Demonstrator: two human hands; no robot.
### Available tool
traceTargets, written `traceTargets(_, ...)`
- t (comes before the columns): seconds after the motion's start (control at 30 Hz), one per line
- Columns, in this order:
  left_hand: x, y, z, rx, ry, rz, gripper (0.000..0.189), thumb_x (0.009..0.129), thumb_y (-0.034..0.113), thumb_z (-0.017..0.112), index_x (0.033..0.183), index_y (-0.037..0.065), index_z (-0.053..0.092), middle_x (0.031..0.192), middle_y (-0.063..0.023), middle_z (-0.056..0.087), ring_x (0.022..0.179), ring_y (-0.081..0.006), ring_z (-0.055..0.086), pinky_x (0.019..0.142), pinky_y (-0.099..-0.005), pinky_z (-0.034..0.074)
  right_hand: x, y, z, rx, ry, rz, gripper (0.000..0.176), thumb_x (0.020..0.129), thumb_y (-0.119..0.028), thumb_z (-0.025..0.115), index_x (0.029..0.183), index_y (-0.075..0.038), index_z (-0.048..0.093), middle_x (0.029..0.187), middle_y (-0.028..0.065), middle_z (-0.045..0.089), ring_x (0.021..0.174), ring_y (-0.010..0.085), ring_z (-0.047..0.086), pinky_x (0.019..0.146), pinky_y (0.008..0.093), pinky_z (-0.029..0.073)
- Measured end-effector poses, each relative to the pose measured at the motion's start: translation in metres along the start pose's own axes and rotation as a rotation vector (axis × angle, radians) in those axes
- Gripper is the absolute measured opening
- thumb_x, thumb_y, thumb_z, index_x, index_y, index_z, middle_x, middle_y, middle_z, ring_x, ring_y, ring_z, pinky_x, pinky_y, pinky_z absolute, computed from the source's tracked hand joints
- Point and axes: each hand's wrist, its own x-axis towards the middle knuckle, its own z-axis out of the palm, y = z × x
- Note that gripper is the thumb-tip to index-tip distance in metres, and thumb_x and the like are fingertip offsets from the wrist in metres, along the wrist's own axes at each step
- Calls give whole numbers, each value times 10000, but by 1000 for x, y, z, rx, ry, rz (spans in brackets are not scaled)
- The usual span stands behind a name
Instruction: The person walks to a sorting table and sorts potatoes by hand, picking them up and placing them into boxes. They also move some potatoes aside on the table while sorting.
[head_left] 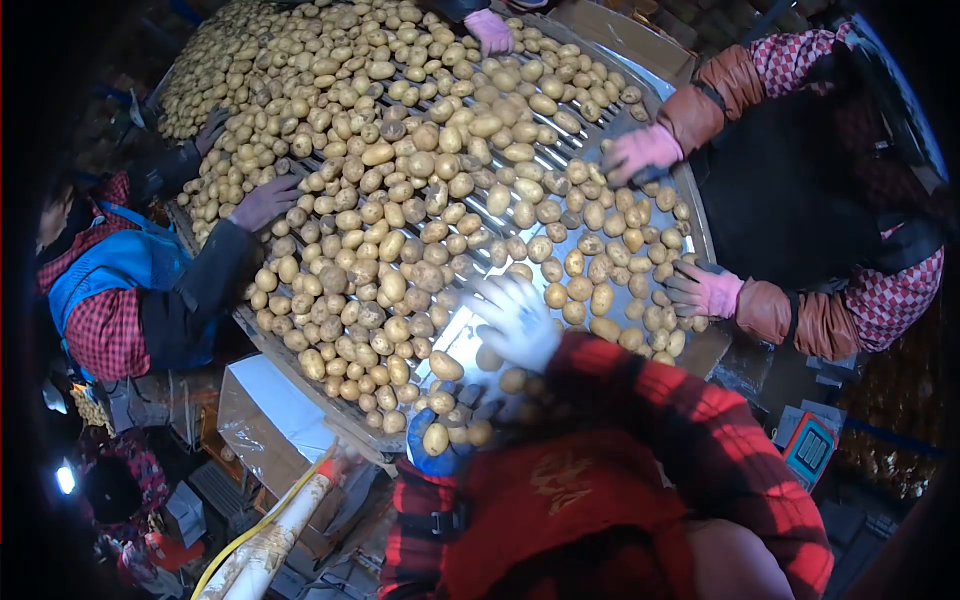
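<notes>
My right hand (515,322), in a white glove, reaches over the bright metal surface among the potatoes (393,287). Its fingers are spread, somewhat blurred, and hold nothing that I can see. Lower left of it, at the near edge, my left hand (425,460) wears a blue glove and is cupped around a potato (436,438). More potatoes lie right beside it, and its fingertips are partly hidden in shadow.
A co-worker's two pink gloves (643,152) touch potatoes at the right. Another co-worker's purple glove (265,202) rests on potatoes at the left; a further pink glove (490,32) is at the top. A cardboard box (262,425) and white pipe (268,535) stand lower left.
</notes>
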Motion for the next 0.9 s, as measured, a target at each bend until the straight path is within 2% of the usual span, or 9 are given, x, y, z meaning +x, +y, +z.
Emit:
traceTargets(0.07,1,0,-2,558,-185,-16,513,1085,370,379,1579,234,408,1622,2,420,1480,-157,395,1170,-358,329,49,7,40,27,25,-2,574,848,-286,689,1388,-127,575,1451,124,517,1366,355,440,1166,581,280)
traceTargets(0.13,2,-7,0,1604,-508,-24,514,1080,371,387,1583,268,402,1627,11,416,1490,-134,380,1177,-368,318,83,12,86,50,-255,135,612,833,-331,710,1399,-148,568,1496,129,465,1437,374,361,1194,619,220)
traceTargets(0.2,-4,-3,-4,565,-242,-41,605,1037,371,418,1575,101,353,1610,-173,377,1493,-388,333,1220,-538,279,77,0,102,-43,-213,141,668,815,-367,726,1426,-164,545,1513,137,435,1473,398,308,1211,643,166)
traceTargets(0.27,3,-22,11,1574,-463,-62,562,1086,377,303,1617,194,333,1641,13,397,1531,-174,319,1222,-430,272,52,0,107,-42,-198,98,599,815,-322,713,1379,-176,571,1486,121,464,1461,386,336,1194,631,209)
traceTargets(0.33,4,2,-5,1893,-293,237,572,1067,369,324,1588,135,360,1620,-27,412,1510,-183,344,1224,-427,283,21,4,115,83,-157,-14,555,809,-264,697,1348,-187,588,1448,110,497,1435,359,380,1188,609,238)
traceTargets(0.53,23,-30,6,1353,-188,265,506,1006,382,458,1394,65,526,1386,-63,539,1325,-246,488,1120,-464,388,-72,-46,17,138,-328,-101,485,718,-197,725,1195,-166,639,1316,85,580,1311,334,511,1158,587,329)
traceTargets(0.67,20,-24,12,1391,-159,87,582,996,377,485,1481,60,439,1457,-142,496,1359,-331,479,1086,-544,436,-72,-45,-28,155,-364,24,379,736,-197,703,1109,-144,665,1274,51,609,1272,291,557,1149,552,360)
traceTargets(0.83,18,-15,10,1415,-143,129,580,1030,343,439,1531,56,377,1557,-196,422,1461,-378,390,1141,-566,394,-42,30,-52,-8,-260,385,266,800,-139,657,1063,-123,696,1151,95,629,1089,303,593,969,472,413)
traceTargets(0.9,16,-9,7,1468,-146,158,576,1037,339,438,1534,55,375,1574,-196,411,1471,-375,383,1159,-560,377,-27,64,-63,-174,-24,367,364,822,-126,647,1185,-115,668,1252,144,607,1105,329,573,947,475,423)
